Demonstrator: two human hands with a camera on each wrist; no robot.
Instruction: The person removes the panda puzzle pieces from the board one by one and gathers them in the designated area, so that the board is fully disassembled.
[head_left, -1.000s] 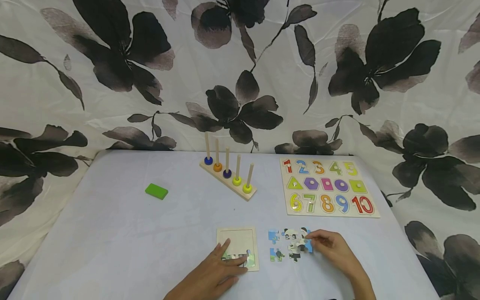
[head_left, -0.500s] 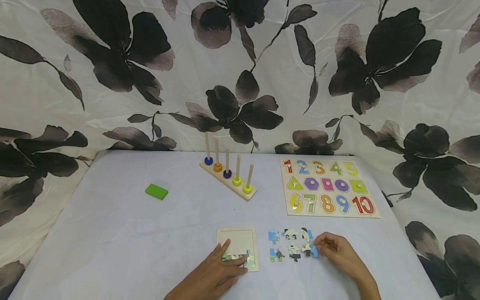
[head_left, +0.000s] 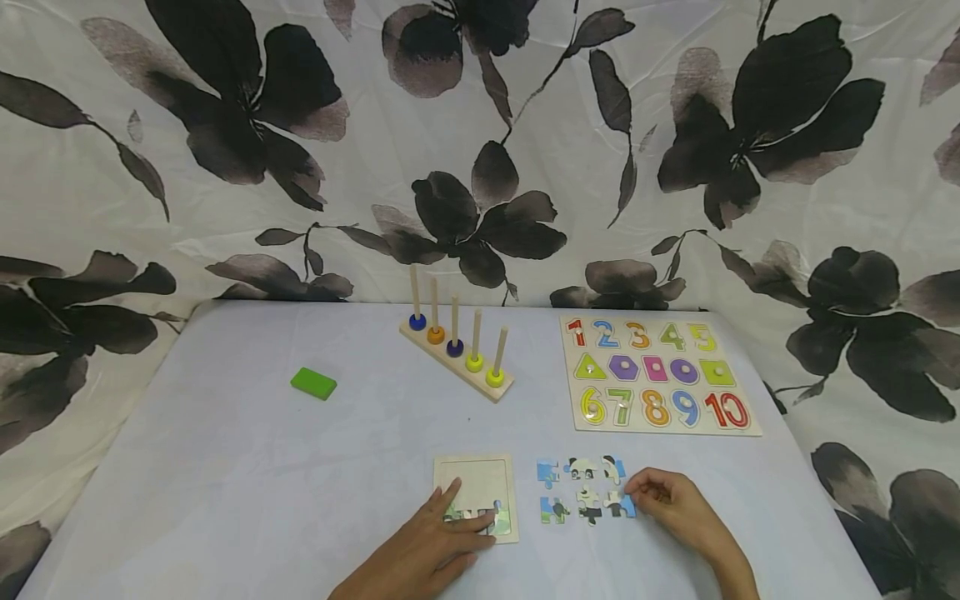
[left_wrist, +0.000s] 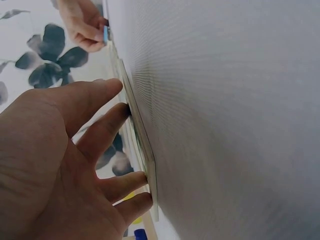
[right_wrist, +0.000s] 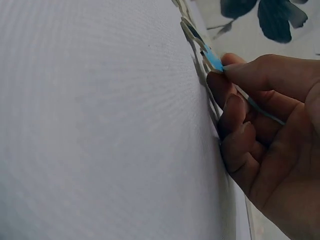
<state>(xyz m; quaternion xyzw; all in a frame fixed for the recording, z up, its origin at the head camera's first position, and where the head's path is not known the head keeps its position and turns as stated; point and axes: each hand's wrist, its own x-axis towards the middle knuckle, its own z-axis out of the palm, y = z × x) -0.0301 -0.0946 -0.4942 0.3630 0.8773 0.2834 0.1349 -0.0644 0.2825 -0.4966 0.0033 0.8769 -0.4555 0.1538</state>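
My left hand (head_left: 431, 542) rests with spread fingers on a small square wooden puzzle tray (head_left: 480, 479). A strip of assembled green picture pieces (head_left: 504, 523) shows along the tray's lower part, partly under the fingers. To the right, my right hand (head_left: 671, 504) pinches the blue edge of a panda jigsaw piece (head_left: 615, 504) between thumb and forefinger; the blue edge (right_wrist: 213, 59) also shows in the right wrist view. Several other jigsaw pieces lie beside it in two rows, among them a panda-face piece (head_left: 581, 468) and a blue corner piece (head_left: 547, 472).
Behind the tray stands a wooden peg stand (head_left: 457, 360) with coloured rings. A number and shape board (head_left: 667, 427) lies at the back right, a green block (head_left: 313, 383) at the left. A white cloth (head_left: 225, 483) covers the table, and floral fabric (head_left: 315, 167) hangs behind.
My right hand has shifted the lower right panda piece rightward and down, away from the upper one, then slightly back left in line with its row. My left hand stays put.
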